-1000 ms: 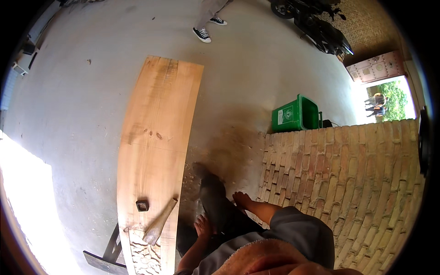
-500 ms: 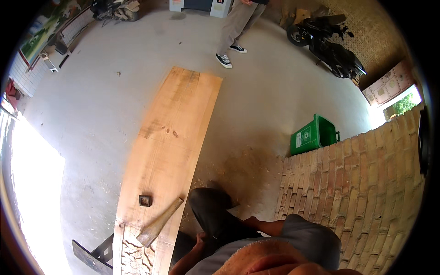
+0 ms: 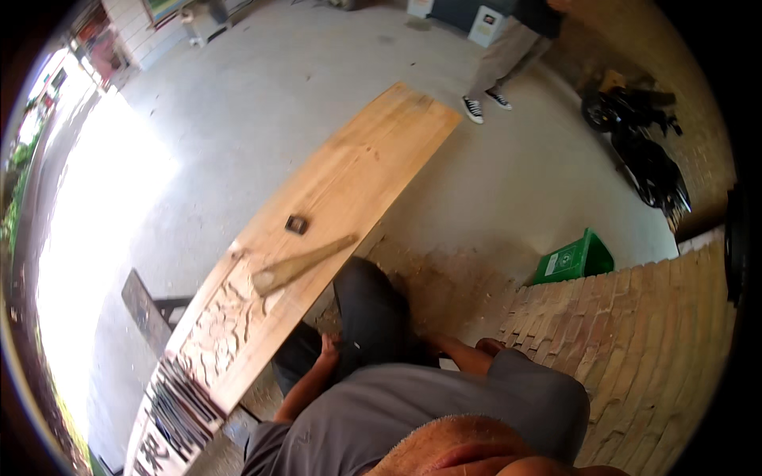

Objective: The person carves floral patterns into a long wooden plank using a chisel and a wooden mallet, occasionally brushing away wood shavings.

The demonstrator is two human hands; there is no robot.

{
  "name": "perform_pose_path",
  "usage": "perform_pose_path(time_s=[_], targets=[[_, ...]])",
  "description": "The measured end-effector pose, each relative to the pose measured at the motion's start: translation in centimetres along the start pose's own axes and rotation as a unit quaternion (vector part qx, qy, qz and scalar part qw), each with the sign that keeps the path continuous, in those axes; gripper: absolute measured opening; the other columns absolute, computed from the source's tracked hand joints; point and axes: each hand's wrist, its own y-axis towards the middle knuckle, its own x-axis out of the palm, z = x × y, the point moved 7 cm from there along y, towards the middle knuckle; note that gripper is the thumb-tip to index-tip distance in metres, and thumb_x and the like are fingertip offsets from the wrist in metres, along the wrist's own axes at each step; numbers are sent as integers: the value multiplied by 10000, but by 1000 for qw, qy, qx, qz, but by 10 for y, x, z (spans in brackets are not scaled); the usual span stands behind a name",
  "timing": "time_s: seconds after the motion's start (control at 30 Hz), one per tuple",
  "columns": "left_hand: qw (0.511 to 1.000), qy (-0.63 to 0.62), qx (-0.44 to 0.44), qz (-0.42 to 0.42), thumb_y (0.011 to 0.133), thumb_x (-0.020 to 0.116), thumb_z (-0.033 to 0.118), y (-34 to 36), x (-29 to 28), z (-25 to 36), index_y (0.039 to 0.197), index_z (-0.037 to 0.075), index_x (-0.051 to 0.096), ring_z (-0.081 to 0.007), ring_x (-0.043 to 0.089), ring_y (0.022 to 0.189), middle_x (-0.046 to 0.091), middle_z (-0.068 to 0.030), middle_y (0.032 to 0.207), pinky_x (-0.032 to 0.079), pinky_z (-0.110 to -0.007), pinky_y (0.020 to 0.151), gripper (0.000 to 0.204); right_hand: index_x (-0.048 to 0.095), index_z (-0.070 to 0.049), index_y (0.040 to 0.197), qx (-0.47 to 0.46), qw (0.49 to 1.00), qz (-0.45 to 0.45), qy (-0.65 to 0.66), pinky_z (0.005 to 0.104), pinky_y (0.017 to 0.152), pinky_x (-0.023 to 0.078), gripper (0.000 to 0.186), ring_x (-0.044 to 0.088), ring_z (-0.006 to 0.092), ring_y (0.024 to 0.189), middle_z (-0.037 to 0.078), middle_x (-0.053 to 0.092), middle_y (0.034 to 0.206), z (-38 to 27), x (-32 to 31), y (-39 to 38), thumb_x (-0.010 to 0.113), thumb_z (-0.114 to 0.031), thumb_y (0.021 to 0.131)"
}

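Note:
My left hand (image 3: 328, 347) rests on my dark-trousered thigh beside the long wooden plank (image 3: 373, 163); its fingers are too blurred to read. Of my right hand (image 3: 432, 339) little shows: the forearm runs down to my other leg and the fingers are hidden. On the plank, nearest my left hand, lies a wooden mallet (image 3: 298, 268) with its handle pointing away to the right. A small dark square block with a hollow centre (image 3: 297, 224) sits just beyond it. Carved floral relief (image 3: 218, 325) covers the nearer plank, and several chisels (image 3: 178, 404) lie in a row below it.
A person in light trousers (image 3: 508, 63) stands past the plank's far end. To the right are a green bin (image 3: 575, 258), a brick wall (image 3: 603, 341) and a black motorbike (image 3: 639, 147). A dark board on a stand (image 3: 147, 309) juts out left of the plank.
The view has swung left and down, so the plank now slants to the right and the row of chisels has come into sight. Mallet and dark block lie unmoved on the plank.

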Motion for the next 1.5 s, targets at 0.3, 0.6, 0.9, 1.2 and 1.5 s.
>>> perform_pose_path(time_s=[0.3,0.6,0.9,1.2,1.5], targets=[[966,-46,-189,173,923,674,143,-74,-153,21,1203,95,715,-343,757,1062,769,-143,1108,565,-490,928,288,684,-6,1450,-75,945,-76,-309,485,1041,547,470,714,332,1157,241,751,1371,18,9,19,683,-264,1057],[927,-113,-179,311,933,704,145,-136,-199,43,1035,88,722,-336,761,928,757,-123,949,593,-466,836,118,704,-49,1402,-94,953,-4,-289,511,1089,526,431,707,396,1225,272,737,1362,52,-15,44,612,-304,1068],[719,-77,-381,577,926,822,77,-274,-252,-31,1092,100,792,-286,749,843,768,-80,943,597,-386,747,171,763,-93,1283,-72,901,186,-385,540,973,580,311,747,461,1134,251,772,1236,-131,-69,-12,686,-270,1039],[645,-101,-509,561,974,785,149,-307,-229,-123,1074,145,774,-270,738,763,754,-63,933,555,-381,689,101,730,-39,1318,-522,694,416,-270,422,1015,598,336,740,332,1232,142,771,1344,-474,-95,-125,772,-149,1003],[598,-73,-544,585,978,763,189,-313,-215,-129,1035,154,728,-298,760,861,774,-51,981,582,-417,734,76,581,-4,1513,-482,700,359,-385,468,1135,537,700,644,380,1381,197,671,1500,-521,-52,-53,866,-231,916]])
